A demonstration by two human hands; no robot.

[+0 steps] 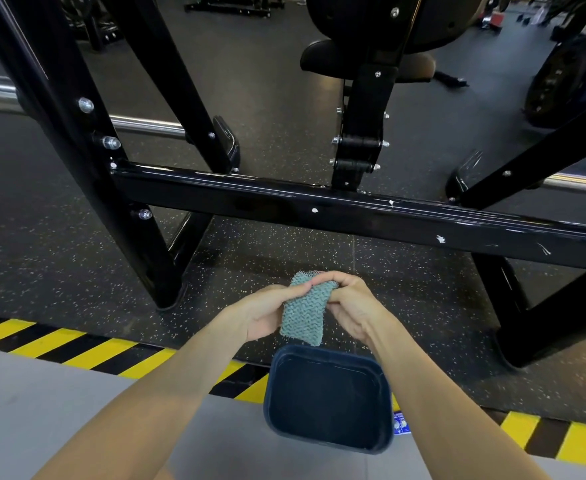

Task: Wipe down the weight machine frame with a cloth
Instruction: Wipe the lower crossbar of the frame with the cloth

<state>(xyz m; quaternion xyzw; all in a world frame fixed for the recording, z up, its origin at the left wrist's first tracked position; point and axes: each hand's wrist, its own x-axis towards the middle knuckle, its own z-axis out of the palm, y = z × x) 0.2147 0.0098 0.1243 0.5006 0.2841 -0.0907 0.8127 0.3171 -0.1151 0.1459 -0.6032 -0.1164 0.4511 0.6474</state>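
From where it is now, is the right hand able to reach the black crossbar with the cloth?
Probably yes. The right hand grips the cloth with the left hand, and only open floor separates it from the crossbar.

Before you, a dark blue plastic bucket [327, 441] stands on the grey floor [42, 410], overlapping the yellow-and-black hazard stripe [77, 344]. A small blue label [398, 423] lies just beside it. Beyond the stripe you see speckled black rubber flooring [59, 244].
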